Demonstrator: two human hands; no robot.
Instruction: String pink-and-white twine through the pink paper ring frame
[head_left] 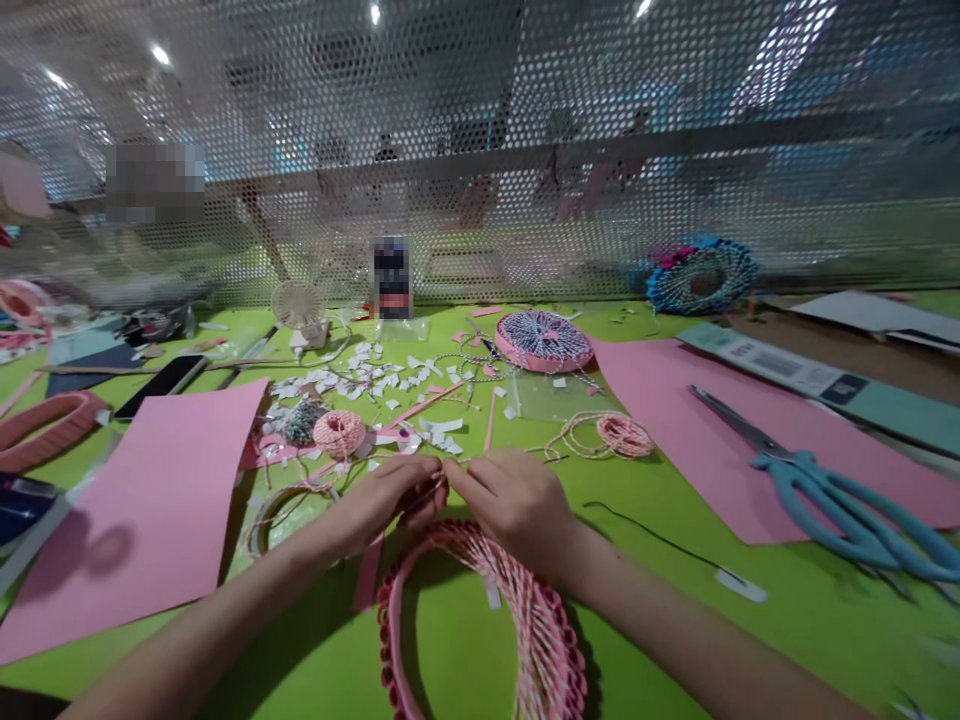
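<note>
Closest to my camera, a cord-wound pink ring (536, 600) lies on the green counter (660, 490). By its far rim, I see the left hand (386, 497) and right hand (517, 500) meet, fingers curled; whether they pinch anything I cannot tell. Blue-handled scissors (787, 460) lie right of the ring; a pink cord ball (340, 433) sits beyond it, leftward.

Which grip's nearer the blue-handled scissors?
Right. The right grip is left of the scissors, not touching them; the left grip is farther left, past the right one.
</note>
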